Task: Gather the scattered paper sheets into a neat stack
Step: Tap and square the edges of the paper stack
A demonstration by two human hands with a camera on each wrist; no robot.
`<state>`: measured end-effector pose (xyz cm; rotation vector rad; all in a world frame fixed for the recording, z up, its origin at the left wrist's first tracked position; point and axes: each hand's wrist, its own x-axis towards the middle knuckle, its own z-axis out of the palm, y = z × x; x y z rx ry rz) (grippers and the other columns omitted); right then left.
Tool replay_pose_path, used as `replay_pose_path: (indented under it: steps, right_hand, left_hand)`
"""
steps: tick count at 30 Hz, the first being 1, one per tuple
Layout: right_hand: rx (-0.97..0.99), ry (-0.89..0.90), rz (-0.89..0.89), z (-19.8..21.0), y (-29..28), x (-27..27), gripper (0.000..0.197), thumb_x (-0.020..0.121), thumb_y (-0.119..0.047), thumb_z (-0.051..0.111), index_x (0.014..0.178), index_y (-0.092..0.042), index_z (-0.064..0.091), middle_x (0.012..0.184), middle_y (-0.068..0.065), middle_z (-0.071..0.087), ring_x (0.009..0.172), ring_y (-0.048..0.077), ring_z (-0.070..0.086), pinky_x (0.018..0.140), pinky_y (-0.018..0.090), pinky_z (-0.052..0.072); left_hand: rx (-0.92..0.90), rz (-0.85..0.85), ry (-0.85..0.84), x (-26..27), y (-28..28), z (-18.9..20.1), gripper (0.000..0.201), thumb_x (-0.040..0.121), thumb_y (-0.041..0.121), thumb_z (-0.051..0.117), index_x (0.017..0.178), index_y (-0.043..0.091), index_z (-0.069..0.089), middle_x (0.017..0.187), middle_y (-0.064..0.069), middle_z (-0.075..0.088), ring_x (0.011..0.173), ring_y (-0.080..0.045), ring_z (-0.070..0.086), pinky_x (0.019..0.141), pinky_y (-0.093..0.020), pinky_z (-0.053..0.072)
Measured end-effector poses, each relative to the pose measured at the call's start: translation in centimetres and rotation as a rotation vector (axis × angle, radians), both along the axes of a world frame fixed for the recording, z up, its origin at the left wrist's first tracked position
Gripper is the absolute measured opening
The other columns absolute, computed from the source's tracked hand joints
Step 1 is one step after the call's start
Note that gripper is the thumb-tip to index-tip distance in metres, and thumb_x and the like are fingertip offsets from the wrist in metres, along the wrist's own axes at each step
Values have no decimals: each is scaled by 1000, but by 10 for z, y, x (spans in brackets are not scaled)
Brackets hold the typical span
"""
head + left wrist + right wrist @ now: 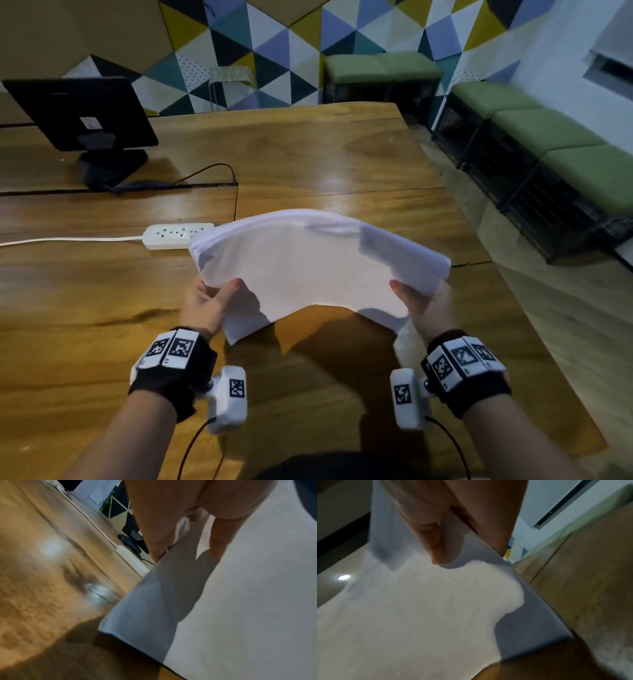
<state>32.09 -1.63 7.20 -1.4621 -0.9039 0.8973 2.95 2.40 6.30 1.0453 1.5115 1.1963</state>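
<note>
While the paper stack arches upward above the wooden table, I pinch it on both sides: my left hand holds its edge at nine o'clock, thumb on top, and my right hand clamps the three o'clock edge likewise. At ten o'clock lies a white power strip, beyond it a dark monitor.

Wooden worktop, glossy, with ceiling-light glare. Far wall: triangle pattern in yellow, teal, blue, black, white. Right side: white wall above a row of green-cushioned benches on black crate bases. Bare floor beside the worktop.
</note>
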Motion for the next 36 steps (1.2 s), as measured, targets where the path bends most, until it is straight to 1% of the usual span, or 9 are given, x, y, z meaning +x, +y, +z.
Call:
replay_pose_path:
  steps: [3, 5, 8, 10, 15, 21, 31, 34, 36]
  right_hand:
    - [25, -38, 7, 1, 2, 1, 20, 78, 3, 65, 80, -16, 60, 75, -1, 61, 66, -1, 63, 55, 7, 49]
    - [8, -58, 16, 0, 2, 0, 23, 77, 1, 67, 77, -21, 59, 75, -1, 61, 66, 0, 63, 58, 15, 51]
    - [31, 1, 1, 2, -1, -1, 30, 70, -14, 76, 89, -26, 56, 87, -2, 62, 80, 10, 62, 63, 17, 54]
    - [106, 50, -60, 11, 0, -3, 44, 65, -37, 74, 102, -30, 51, 98, -6, 60, 87, 7, 61, 68, 17, 55]
    - [144, 91, -348, 37, 20, -13, 34, 84, -48, 48, 103, -20, 54, 89, -14, 51, 85, 2, 49, 69, 19, 35]
    - [7, 109, -347, 44, 26, -12, 19, 87, -32, 50, 100, -18, 51, 88, -7, 51, 92, 16, 50, 70, 25, 38]
    - [3, 68, -349, 47, 26, -15, 23, 88, -30, 53, 105, -15, 49, 82, -12, 47, 73, 0, 44, 59, 19, 33]
    - [-11, 62, -345, 46, 24, -18, 43, 84, -31, 57, 121, -14, 44, 103, 0, 53, 80, 5, 50, 60, 20, 38]
    - [-22, 55, -359, 46, 23, -21, 56, 80, -36, 62, 127, -17, 38, 125, 9, 49, 101, 18, 55, 75, 27, 48]
  left_hand:
    - [6, 37, 8, 3, 0, 7, 16, 84, 13, 62, 75, 26, 58, 82, -1, 63, 98, -34, 59, 85, -55, 48]
    - [19, 32, 23, 5, -2, 6, 12, 79, 14, 67, 86, 20, 59, 91, -7, 63, 105, -37, 58, 90, -53, 48]
    - [98, 49, 35, 8, -10, 8, 70, 63, 22, 79, 124, 13, 46, 114, -5, 55, 112, -25, 54, 96, -43, 46]
    - [178, 108, 6, 9, -12, 18, 85, 58, 34, 78, 132, 16, 39, 118, -2, 52, 105, -17, 54, 93, -35, 46]
    - [328, 329, 26, 18, 3, 49, 57, 84, 42, 50, 132, 14, 39, 125, 0, 43, 117, -18, 42, 85, -19, 34]
    - [237, 416, 65, 17, 17, 47, 50, 86, 32, 57, 129, 12, 44, 136, -10, 47, 129, -27, 42, 95, -29, 35]
    - [165, 432, 20, 18, 18, 52, 51, 81, 36, 63, 125, 15, 48, 133, -7, 48, 131, -23, 40, 100, -31, 34]
    - [148, 416, 22, 18, 17, 53, 56, 79, 38, 65, 126, 16, 47, 137, -9, 46, 132, -24, 40, 105, -36, 34]
    - [140, 412, 7, 19, 17, 53, 58, 76, 39, 67, 126, 17, 46, 136, -10, 47, 131, -25, 40, 106, -37, 35]
